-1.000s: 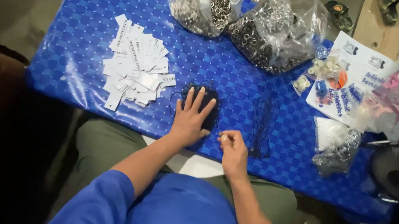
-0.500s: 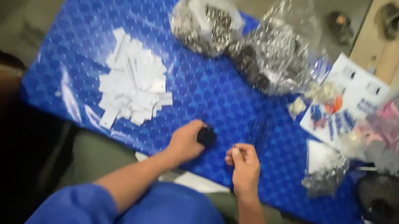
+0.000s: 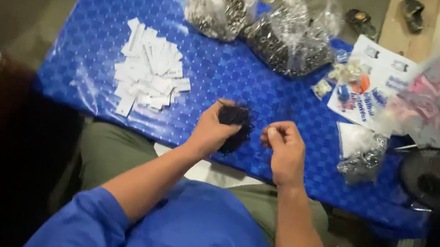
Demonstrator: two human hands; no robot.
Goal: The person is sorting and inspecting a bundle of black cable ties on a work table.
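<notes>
The left hand (image 3: 211, 131), flat a second ago, now grips a black bundle (image 3: 234, 121) near the tabletop's (image 3: 88, 82) front edge; the right hand (image 3: 283, 147) pinches a strand.

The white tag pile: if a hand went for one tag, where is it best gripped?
Probably a tag jutting from the lower edge of the white tag pile, pinched by its free end from the person's near side; the tags lie flat and overlapped, so only overhanging ends offer a grip.
</notes>
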